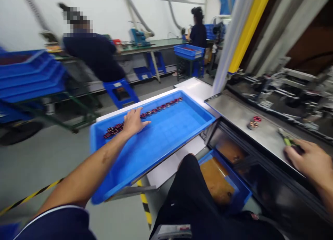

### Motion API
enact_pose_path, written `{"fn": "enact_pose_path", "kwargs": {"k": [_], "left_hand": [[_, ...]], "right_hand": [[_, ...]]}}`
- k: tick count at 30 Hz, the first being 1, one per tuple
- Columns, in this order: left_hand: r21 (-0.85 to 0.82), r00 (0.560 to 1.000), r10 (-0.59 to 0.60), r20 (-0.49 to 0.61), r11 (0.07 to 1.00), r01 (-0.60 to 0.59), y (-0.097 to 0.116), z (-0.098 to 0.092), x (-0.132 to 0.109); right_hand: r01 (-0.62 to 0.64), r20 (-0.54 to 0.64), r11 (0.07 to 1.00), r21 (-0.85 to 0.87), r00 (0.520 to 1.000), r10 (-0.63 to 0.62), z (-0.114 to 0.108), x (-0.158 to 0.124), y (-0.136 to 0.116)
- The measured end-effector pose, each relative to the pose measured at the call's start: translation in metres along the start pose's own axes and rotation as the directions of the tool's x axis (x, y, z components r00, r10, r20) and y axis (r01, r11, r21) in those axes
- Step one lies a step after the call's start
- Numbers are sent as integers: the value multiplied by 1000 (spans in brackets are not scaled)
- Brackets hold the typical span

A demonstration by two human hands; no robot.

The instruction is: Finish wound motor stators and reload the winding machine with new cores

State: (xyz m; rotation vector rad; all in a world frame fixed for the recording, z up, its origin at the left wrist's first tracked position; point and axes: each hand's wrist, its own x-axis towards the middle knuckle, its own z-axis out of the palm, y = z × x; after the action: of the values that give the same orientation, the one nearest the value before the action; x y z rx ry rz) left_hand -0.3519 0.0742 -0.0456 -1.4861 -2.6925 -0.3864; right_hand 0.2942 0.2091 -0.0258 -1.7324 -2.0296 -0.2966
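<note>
My left hand (134, 122) is over a row of small round red-and-black wound coil parts (158, 109) along the far side of a shallow blue tray (166, 136). Its thumb sticks out to the right, away from the fingers, and the fingertips reach the row; whether they touch a part I cannot make out. At the right, my right hand (310, 158) is closed round the green-and-black handles of a pair of pliers (288, 141), whose jaws point towards the back left. Two loose coil parts (253, 123) lie on the metal worktop (234, 110) left of the pliers.
Machinery (281, 91) lines the right behind the worktop, with a yellow-and-white post (238, 35) at its left. A blue bin (241, 195) stands below. Stacked blue trays (28, 77) are at the left. Two people sit at a long back bench (161, 43).
</note>
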Motion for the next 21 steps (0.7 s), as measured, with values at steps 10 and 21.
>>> {"fn": "enact_pose_path", "kwargs": {"k": [10, 21], "left_hand": [[-584, 697, 709, -106, 523, -621, 346, 3, -24], [-798, 618, 781, -87, 317, -512, 416, 5, -89]], "right_hand": [[-52, -291, 990, 134, 952, 90, -19, -18, 3], [71, -664, 997, 30, 747, -33, -31, -25, -1]]}}
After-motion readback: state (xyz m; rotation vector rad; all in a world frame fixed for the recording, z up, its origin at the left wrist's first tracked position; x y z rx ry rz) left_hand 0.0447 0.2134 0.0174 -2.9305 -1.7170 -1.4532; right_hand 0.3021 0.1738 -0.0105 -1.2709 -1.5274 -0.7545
